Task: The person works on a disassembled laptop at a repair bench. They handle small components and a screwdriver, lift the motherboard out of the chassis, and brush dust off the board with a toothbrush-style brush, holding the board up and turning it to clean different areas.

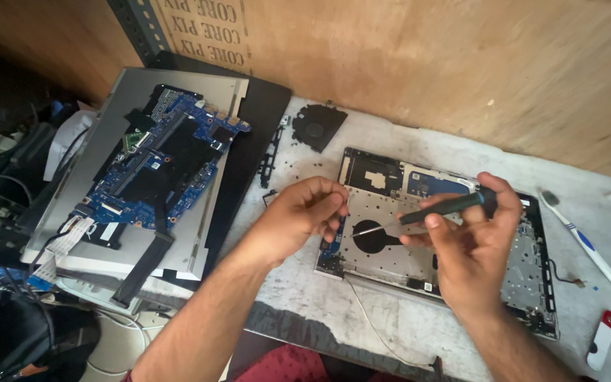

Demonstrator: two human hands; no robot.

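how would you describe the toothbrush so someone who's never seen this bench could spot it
Start at the opened laptop base on the pale bench. Just past its right edge lies the toothbrush, slanting toward the near right corner. Unlike the short white-and-red stick below it, it is long, white and blue.

Black-handled screwdriver (419, 213) angled over the opened laptop base (390, 247) (silver).

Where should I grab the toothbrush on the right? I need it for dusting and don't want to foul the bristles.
Take the toothbrush by the lower half of its white and blue handle, coming from above. It lies flat on the table with its bristle head at the upper end, near the opened laptop shell, and the handle lies clear.
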